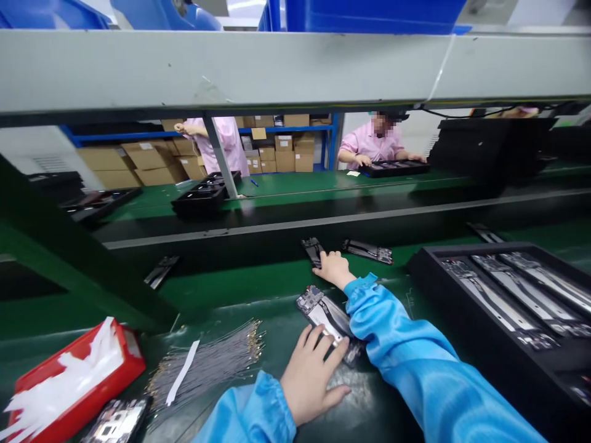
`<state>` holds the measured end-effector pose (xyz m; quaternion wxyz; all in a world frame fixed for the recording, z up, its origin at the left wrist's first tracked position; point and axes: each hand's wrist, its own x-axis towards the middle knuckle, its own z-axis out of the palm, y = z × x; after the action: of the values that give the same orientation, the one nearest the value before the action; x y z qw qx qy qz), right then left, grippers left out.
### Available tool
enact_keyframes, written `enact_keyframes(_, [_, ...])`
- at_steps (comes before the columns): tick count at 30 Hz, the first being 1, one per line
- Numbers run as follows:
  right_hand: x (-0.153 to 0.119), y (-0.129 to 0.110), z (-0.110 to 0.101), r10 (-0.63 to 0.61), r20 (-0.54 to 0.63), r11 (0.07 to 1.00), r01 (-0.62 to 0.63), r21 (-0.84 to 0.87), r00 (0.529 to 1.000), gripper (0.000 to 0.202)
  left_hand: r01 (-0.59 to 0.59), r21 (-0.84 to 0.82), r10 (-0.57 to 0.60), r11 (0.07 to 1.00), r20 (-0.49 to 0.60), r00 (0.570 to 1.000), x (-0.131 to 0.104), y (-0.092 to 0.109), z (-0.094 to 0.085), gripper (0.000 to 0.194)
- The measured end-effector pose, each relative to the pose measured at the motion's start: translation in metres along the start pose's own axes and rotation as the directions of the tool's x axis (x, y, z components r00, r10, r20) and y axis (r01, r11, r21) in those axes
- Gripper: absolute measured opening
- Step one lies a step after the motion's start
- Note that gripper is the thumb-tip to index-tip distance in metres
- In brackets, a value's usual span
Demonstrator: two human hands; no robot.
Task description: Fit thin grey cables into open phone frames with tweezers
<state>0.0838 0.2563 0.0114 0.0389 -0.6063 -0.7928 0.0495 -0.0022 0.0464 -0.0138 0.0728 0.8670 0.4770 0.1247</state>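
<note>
My left hand lies with its fingers spread over the near end of an opened phone assembly, which shows a circuit board and a silver battery bay. Farther out, my right hand has thumb and fingers closed at the near end of a second phone assembly; the exact grip is partly hidden. Just right of that hand, another phone assembly lies on the green surface. A bundle of thin grey cables with gold ends, crossed by a white strip, sits left of my left hand.
A black tray of phone assemblies stands at the right. At lower left are a red box with white strips and another phone assembly. A green post rises at left; a grey beam crosses above. Co-workers sit across.
</note>
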Motion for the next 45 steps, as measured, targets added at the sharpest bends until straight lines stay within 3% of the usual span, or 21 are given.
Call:
enact_keyframes(4, [-0.024, 0.025, -0.013, -0.025, -0.009, 0.997, 0.025, 0.070, 1.000, 0.054, 0.188, 0.055, -0.186, 0.981, -0.039, 0.982, -0.007, 0.003, -0.007, 0.051])
enact_keyframes(7, [-0.061, 0.041, -0.021, -0.063, -0.008, 0.987, 0.063, 0.149, 0.998, 0.047, 0.203, 0.092, -0.197, 0.975, -0.067, 0.978, -0.008, 0.004, -0.008, 0.043])
enact_keyframes(11, [-0.116, 0.055, -0.029, -0.104, -0.034, 0.967, 0.110, 0.228, 0.994, 0.044, 0.055, 0.175, -0.026, 0.983, -0.159, 0.987, -0.010, 0.004, 0.002, 0.049])
enact_keyframes(15, [-0.166, 0.068, -0.044, -0.065, -0.087, 0.955, 0.087, 0.285, 0.994, 0.047, -0.140, 0.318, 0.224, 0.938, -0.245, 0.943, -0.014, -0.001, 0.015, 0.055])
enact_keyframes(19, [-0.221, 0.083, -0.062, 0.005, -0.173, 0.931, 0.059, 0.361, 0.985, 0.050, -0.178, 0.364, 0.278, 0.914, -0.242, 0.930, -0.016, -0.004, 0.023, 0.050])
enact_keyframes(22, [-0.259, 0.099, -0.073, 0.080, -0.255, 0.955, -0.001, 0.296, 0.964, 0.049, -0.156, 0.375, 0.258, 0.914, -0.237, 0.937, -0.018, -0.002, 0.026, 0.049])
enact_keyframes(25, [-0.290, 0.120, -0.080, 0.165, -0.373, 0.984, -0.129, 0.122, 0.913, 0.044, -0.138, 0.361, 0.234, 0.922, -0.238, 0.943, -0.020, 0.000, 0.028, 0.048])
enact_keyframes(29, [-0.324, 0.145, -0.087, 0.247, -0.465, 0.941, -0.324, -0.094, 0.850, 0.042, -0.121, 0.321, 0.197, 0.939, -0.217, 0.956, -0.022, 0.003, 0.028, 0.047])
enact_keyframes(34, [-0.361, 0.174, -0.103, 0.371, -0.410, 0.879, -0.457, -0.135, 0.834, 0.044, -0.104, 0.255, 0.162, 0.961, -0.218, 0.962, -0.026, 0.010, 0.026, 0.045])
enact_keyframes(39, [-0.398, 0.224, -0.106, 0.516, -0.362, 0.814, -0.575, -0.074, 0.776, 0.043, -0.114, 0.194, 0.160, 0.974, -0.241, 0.957, -0.029, 0.018, 0.027, 0.047])
enact_keyframes(42, [-0.414, 0.243, -0.100, 0.540, -0.310, 0.816, -0.577, -0.035, 0.782, 0.042, -0.136, 0.183, 0.174, 0.974, -0.210, 0.962, -0.030, 0.021, 0.024, 0.049])
enact_keyframes(45, [-0.417, 0.247, -0.095, 0.533, -0.279, 0.827, -0.561, -0.027, 0.799, 0.043, -0.181, 0.167, 0.208, 0.969, -0.162, 0.965, -0.032, 0.023, 0.018, 0.052])
